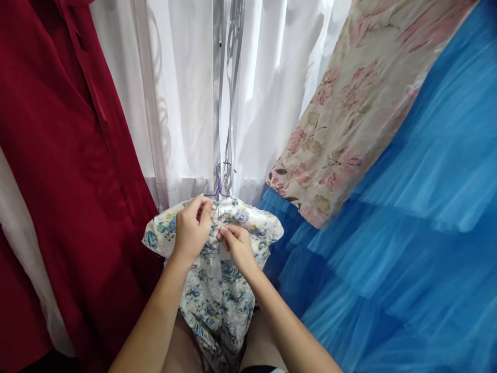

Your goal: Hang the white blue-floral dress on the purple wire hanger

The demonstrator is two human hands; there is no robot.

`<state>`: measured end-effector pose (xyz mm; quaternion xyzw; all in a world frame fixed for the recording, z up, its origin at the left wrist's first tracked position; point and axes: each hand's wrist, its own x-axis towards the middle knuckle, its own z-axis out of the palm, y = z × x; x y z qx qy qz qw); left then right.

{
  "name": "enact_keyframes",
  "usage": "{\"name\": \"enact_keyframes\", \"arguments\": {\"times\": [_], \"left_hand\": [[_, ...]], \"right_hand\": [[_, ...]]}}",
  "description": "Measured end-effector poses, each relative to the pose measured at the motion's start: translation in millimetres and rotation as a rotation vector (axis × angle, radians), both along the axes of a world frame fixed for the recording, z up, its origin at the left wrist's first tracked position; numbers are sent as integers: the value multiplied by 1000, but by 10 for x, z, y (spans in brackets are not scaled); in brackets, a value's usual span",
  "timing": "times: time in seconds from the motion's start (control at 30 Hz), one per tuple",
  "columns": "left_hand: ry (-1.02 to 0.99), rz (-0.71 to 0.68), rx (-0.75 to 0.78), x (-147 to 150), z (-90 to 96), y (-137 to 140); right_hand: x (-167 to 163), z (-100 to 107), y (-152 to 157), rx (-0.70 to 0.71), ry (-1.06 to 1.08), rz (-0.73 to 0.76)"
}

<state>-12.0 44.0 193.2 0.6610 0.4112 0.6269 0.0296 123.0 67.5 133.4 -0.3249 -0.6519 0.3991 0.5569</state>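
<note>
A white dress with blue and green flowers (217,290) hangs on a purple wire hanger (219,185) in front of me, its short sleeves spread to both sides. My left hand (193,228) is closed in a pinch on the fabric at the neckline, just below the hanger. Lower and to the right, my right hand (237,247) pinches the cloth at the centre seam with thumb and forefinger. Whether a zip pull or other fastener lies between those fingertips cannot be made out. The dress's lower part falls between my legs.
Dark red garments (97,228) hang on the left. To the right are a cream skirt with pink flowers (337,145) and a tiered blue tulle dress (407,248). Behind the hanger, grey ribbons (229,83) run down before white curtains (186,93).
</note>
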Motion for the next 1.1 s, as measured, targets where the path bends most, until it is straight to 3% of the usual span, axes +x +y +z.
{"name": "enact_keyframes", "arguments": {"times": [0.1,0.37,0.5,0.6,0.7,0.8,0.87,0.93,1.0,1.1], "left_hand": [[15,-73,-75,-41,34,-18],[30,-172,-185,12,-172,-31],[25,-154,-143,72,-225,-67],[-83,-80,-35,74,-153,-72],[-287,14,73,-181,-9,5],[-531,63,157,-705,16,169],[-722,46,159,-1056,-123,291],[-939,66,103,-1280,-382,385],[-1061,93,-12,-1332,-705,424],[-1016,60,-231,-1173,-1162,363]], "right_hand": [[-12,-54,-22,-4,81,20],[23,227,-54,120,76,95],[8,194,-79,152,36,54],[26,114,-48,185,-83,-30],[104,-6,-4,234,-264,-115],[219,-120,-32,225,-348,-88],[273,-178,-103,206,-375,-44],[293,-240,-183,193,-406,-4],[300,-334,-232,183,-433,22],[371,-573,-190,101,-423,11]]}}
